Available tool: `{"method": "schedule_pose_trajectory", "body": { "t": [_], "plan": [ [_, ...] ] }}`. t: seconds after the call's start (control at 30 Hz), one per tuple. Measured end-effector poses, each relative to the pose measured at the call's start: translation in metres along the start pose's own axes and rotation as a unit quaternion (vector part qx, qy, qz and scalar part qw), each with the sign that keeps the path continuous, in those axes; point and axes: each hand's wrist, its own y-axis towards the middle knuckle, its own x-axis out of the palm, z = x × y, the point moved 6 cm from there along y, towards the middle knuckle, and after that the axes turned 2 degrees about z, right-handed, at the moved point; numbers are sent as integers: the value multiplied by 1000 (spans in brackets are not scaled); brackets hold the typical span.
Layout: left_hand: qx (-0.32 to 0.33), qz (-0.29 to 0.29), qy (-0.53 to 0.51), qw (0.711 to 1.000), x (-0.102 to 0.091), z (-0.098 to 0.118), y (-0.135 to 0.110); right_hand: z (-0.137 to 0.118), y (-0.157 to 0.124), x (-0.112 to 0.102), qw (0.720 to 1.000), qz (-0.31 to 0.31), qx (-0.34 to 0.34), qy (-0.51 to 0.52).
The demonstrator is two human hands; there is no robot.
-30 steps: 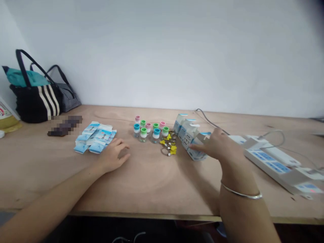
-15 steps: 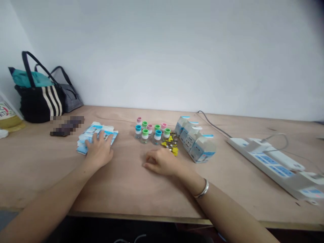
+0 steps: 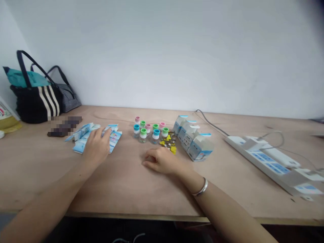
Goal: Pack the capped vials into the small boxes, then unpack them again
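The left hand (image 3: 95, 146) lies with fingers together on blue-and-white packets (image 3: 113, 140), grip unclear, the packets now fanned wider. The right hand (image 3: 160, 161), fingers loosely curled, rests on the wooden surface (image 3: 121, 185) just before small capped bottles (image 3: 149, 133).

Left hand (image 3: 96, 146) on blue-white packets (image 3: 114, 139); right hand (image 3: 160, 161) resting on plywood table (image 3: 121, 189) near capped vials (image 3: 143, 133).

- Blue-and-white paper sachets (image 3: 113, 139): flat, overlapping, loosely spread, well left of the bottles
- Small clear bottles (image 3: 143, 135): upright, clustered, pink, green or blue caps
- Yellow-tagged metal clips (image 3: 170, 144): heaped just right of the bottles
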Motion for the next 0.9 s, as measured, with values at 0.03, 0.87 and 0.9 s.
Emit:
{"method": "schedule_pose_trajectory", "body": {
  "t": [0.03,0.87,0.9],
  "plan": [
    [-2,35,-22,999,-7,2,2,1,0,0,1000,12,0,-2],
    [-143,-230,-567,778,35,48,-15,0,-1,-17,989,135,-59,7],
    [-121,-222,-557,791,34,48,-14,0,-1,-18,988,141,-55,8]
  ]
}}
